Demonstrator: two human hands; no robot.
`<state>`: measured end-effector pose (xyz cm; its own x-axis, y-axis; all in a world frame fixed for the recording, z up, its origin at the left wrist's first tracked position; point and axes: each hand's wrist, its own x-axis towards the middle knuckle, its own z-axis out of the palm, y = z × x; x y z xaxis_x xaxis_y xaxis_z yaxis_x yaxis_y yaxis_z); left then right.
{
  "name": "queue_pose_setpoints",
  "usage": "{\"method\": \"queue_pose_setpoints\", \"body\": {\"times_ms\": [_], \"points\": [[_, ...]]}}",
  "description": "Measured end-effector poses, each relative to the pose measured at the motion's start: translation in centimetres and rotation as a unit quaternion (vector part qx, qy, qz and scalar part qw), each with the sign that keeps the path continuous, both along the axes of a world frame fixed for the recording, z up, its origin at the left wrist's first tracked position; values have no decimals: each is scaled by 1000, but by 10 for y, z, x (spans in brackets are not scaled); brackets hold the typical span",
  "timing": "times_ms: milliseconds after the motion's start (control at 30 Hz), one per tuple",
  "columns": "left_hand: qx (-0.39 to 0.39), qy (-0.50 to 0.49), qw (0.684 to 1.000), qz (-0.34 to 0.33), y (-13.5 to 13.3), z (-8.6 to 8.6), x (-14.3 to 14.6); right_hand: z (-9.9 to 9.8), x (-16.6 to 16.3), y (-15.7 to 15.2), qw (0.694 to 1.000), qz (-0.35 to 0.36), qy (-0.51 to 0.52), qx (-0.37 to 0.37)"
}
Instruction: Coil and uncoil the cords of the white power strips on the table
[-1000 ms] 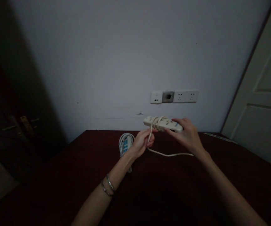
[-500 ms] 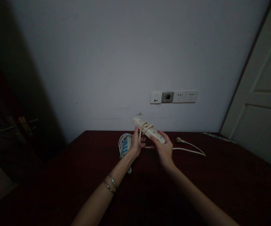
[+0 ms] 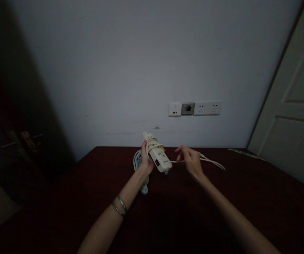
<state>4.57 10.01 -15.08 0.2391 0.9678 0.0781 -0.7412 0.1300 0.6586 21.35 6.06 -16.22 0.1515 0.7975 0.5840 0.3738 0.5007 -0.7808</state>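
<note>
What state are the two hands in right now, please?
Left hand: closed, holding the white power strip.
Right hand: fingers partly bent at the pale cord; whether it grips the cord cannot be told.

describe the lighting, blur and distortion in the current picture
Head view: dim, the table near black toward the bottom; head view: right hand looks slightly smeared, wall sockets crisper; head view: pale door leans, likely wide-lens stretch; head view: no strong glare on the held power strip.
</note>
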Motion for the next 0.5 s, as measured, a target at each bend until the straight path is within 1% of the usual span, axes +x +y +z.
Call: {"method": "queue_pose_setpoints", "body": {"times_ms": [67,100,167,233,300,400,500], "points": [[-4,9,999,-35,0,0,-2,2,36,16,987,-134,-88,33],[-3,14,998,-55,-1,1,-3,-1,56,25,976,-180,-116,30],[5,26,994,-103,-1,1,-4,-16,95,43,957,-243,-159,-11],[23,35,987,-154,-2,1,-5,-39,130,60,929,-288,-215,-82],[46,37,979,-196,-1,-1,-6,-66,155,72,891,-296,-302,-166],[71,44,964,-253,0,-6,-8,-99,169,82,881,-263,-339,-202],[83,54,954,-284,0,-10,-9,-118,166,81,877,-232,-363,-212]]}}
